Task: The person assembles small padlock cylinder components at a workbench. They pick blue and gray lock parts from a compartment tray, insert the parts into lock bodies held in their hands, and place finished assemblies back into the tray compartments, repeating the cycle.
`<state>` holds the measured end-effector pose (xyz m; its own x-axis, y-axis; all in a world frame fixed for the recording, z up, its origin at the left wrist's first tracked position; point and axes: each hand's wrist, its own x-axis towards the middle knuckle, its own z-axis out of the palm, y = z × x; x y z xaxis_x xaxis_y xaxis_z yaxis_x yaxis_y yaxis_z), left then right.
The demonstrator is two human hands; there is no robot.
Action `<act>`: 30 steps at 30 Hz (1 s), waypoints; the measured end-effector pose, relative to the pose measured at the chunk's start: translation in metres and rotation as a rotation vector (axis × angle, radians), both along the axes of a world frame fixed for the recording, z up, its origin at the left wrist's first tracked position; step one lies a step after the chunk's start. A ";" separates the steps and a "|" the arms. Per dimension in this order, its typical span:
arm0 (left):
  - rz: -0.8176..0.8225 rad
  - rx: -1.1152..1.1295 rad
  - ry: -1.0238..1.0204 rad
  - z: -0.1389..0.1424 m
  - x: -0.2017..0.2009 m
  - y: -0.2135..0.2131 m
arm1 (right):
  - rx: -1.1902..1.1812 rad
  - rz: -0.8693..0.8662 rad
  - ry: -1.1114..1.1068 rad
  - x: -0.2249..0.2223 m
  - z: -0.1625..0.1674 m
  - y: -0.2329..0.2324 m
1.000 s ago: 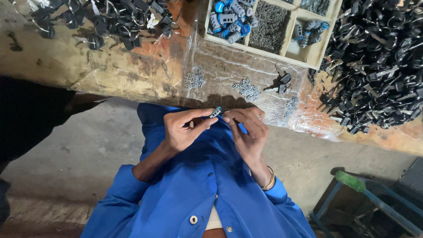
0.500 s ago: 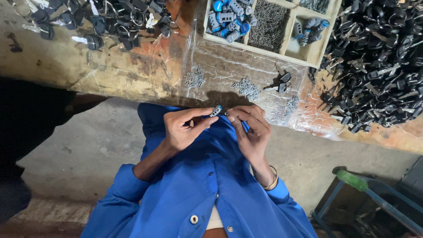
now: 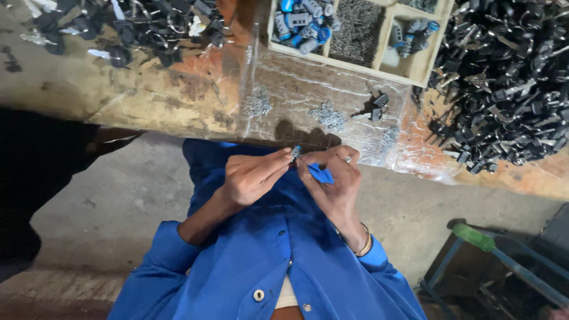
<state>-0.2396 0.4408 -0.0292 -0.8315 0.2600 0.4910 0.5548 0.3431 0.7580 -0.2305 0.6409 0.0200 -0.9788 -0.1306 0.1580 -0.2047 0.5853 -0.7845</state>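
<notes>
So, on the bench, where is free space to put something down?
Bare patch: the worn bench surface on the left, below the black parts pile and left of the small metal heaps. Crowded: the right side under the large black pile, and around the wooden tray.

Single head-mounted view, looking steeply down at close range over the hands toward the tabletop edge.

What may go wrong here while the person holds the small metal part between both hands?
The small metal part is pinched only by fingertips of the left hand and right hand, over the lap and concrete floor, not above the workbench. If it slips, it may fall and be hard to find.
</notes>
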 end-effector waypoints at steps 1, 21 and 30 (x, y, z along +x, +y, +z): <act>-0.023 0.007 -0.001 0.001 0.000 0.001 | 0.069 0.041 0.027 0.001 0.002 0.006; 0.103 0.304 -0.540 -0.005 0.010 0.017 | 0.344 -0.309 0.090 0.038 -0.025 0.094; 0.112 0.242 -0.492 -0.003 0.005 0.008 | 0.519 -0.228 0.209 0.031 -0.014 0.093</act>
<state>-0.2341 0.4489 -0.0321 -0.9938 0.0846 0.0723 0.0854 0.1632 0.9829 -0.1999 0.7337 0.0056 -0.9464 -0.0322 0.3215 -0.1476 0.9282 -0.3415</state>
